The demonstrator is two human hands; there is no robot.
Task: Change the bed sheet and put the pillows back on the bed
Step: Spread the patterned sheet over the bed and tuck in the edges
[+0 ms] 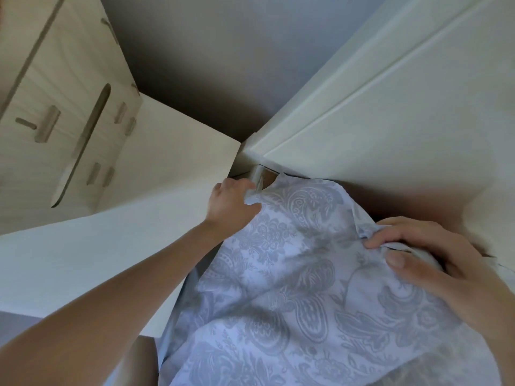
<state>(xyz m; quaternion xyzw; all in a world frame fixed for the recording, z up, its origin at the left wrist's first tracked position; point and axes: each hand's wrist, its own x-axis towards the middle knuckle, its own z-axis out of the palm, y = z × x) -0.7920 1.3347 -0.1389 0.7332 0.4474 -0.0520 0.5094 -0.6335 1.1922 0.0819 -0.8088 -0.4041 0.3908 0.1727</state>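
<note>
The left hand [232, 203] reaches to the far corner beside the headboard [376, 112], fingers closed on the edge of the sheet [292, 274]. The right hand [434, 263] pinches a bunched fold of it nearer the body. The patterned sheet lies crumpled between the hands, over the bed's corner. This looks like fitting or pulling a corner. Next, likely tug the fabric taut and tuck it down. No pillows show.
</note>
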